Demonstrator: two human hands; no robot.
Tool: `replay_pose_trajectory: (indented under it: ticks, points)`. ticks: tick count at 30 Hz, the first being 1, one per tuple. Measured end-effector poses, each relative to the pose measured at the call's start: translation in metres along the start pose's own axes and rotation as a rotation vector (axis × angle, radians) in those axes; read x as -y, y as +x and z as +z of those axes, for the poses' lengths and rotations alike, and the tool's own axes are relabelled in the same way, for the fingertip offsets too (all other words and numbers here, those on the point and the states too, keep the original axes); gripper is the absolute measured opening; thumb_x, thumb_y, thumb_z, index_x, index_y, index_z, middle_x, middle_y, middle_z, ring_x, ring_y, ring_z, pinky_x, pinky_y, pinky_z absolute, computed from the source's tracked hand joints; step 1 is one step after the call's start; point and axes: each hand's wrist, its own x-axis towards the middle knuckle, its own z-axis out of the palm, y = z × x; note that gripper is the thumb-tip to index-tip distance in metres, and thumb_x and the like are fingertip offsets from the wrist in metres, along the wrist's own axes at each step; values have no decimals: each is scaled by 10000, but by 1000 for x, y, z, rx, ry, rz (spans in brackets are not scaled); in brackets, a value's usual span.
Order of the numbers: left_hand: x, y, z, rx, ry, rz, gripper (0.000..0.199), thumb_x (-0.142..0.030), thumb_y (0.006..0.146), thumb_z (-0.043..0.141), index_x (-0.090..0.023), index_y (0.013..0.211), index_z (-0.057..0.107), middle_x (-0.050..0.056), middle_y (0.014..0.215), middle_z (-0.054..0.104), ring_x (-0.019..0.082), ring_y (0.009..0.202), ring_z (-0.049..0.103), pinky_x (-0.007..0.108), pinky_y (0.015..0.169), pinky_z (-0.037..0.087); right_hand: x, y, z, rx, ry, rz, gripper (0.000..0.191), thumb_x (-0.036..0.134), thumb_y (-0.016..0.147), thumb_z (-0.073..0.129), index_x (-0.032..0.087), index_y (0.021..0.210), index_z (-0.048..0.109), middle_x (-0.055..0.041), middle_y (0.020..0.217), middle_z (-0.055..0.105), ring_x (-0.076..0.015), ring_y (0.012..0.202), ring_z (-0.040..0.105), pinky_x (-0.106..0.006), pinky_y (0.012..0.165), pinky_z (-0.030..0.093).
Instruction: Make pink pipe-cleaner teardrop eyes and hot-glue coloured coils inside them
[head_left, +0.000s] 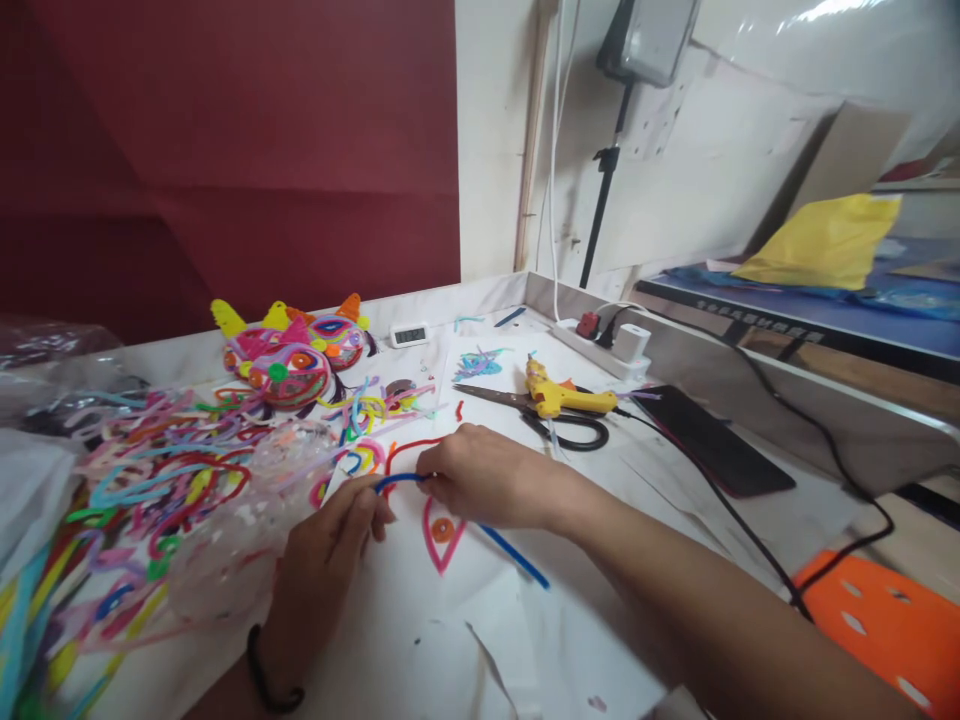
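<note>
Left hand [326, 545] and right hand [495, 475] closed on blue strip [516, 557]. Left of grip: heaped coloured strips [165, 480]. Beyond: maroon panel [300, 120]. Under grip: white paper [390, 620]; widest working room on near side. Right, beyond grip: scissors [585, 437], glue gun [559, 397], then raised table edge [825, 400]. Strip arched between hands; straight tail protrudes near side of right hand.

The left hand [337, 530] and right hand [491, 475] are pinching what looks like a blue pipe cleaner [400, 479]; a yellow glue gun [553, 398] is lying across scissors [495, 397].
</note>
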Motion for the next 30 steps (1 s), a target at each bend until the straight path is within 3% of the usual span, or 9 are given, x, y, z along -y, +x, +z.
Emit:
replay_pose_trajectory:
  ticks: [4, 10, 17, 25, 30]
  points:
    - [6, 3, 1, -16, 130, 32, 349, -447, 876, 451, -200, 1060, 617, 42, 999, 699, 201, 898, 654, 300, 775, 519, -11, 0, 6, -31, -53, 83, 242, 192, 866, 457, 172, 881, 698, -115, 817, 710, -223, 757, 654, -277, 561, 344]
    - [33, -5, 11, 5, 555, 277, 422, -380, 872, 494, -129, 1202, 572, 146, 1238, 627, 310, 1119, 597, 475, 897, 521, -20, 6, 10, -28, -61, 143, 254, 190, 884, 443, 172, 900, 695, -122, 856, 722, -242, 818, 673, -283, 586, 387]
    - [28, -9, 13, 69, 777, 551, 400, -324, 939, 387, -137, 1251, 554, 98, 1205, 665, 289, 1091, 617, 445, 842, 559, -19, 5, 13, -4, -54, 214, 236, 201, 872, 449, 194, 932, 677, -126, 831, 719, -261, 771, 682, -288, 547, 396]
    - [22, -17, 14, 73, 929, 632, 423, -297, 968, 318, -87, 1207, 597, 127, 1214, 656, 284, 1021, 644, 439, 797, 530, -22, 8, 16, -27, -41, 341, 256, 204, 895, 404, 207, 924, 659, -138, 800, 709, -291, 747, 681, -313, 555, 394]
    - [18, -17, 14, 2, 968, 776, 398, -173, 962, 296, -48, 1058, 662, 176, 1094, 703, 252, 958, 662, 380, 811, 474, -26, 7, 16, -35, -11, 402, 249, 236, 911, 395, 211, 904, 643, -124, 778, 705, -292, 719, 678, -306, 527, 338]
